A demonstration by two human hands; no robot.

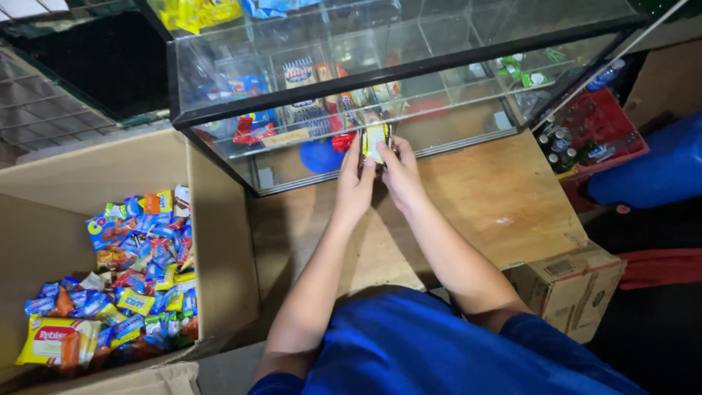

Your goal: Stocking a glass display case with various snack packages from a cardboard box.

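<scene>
Both hands, left hand (356, 183) and right hand (399, 172), grasp one yellow snack packet (375, 140) between them, its long axis upright, at the glass display case (219, 77) opening directly ahead.

Light is moderate and uneven, coming from above. The wooden tabletop (482, 190) and forearms are well lit; far left and right edges fall to near black. The glass display case (380, 80) shows pale reflections and haze on its top pane. Soft shadows lie beside the arms. Slight softness throughout; straight edges bow near the frame borders.
</scene>
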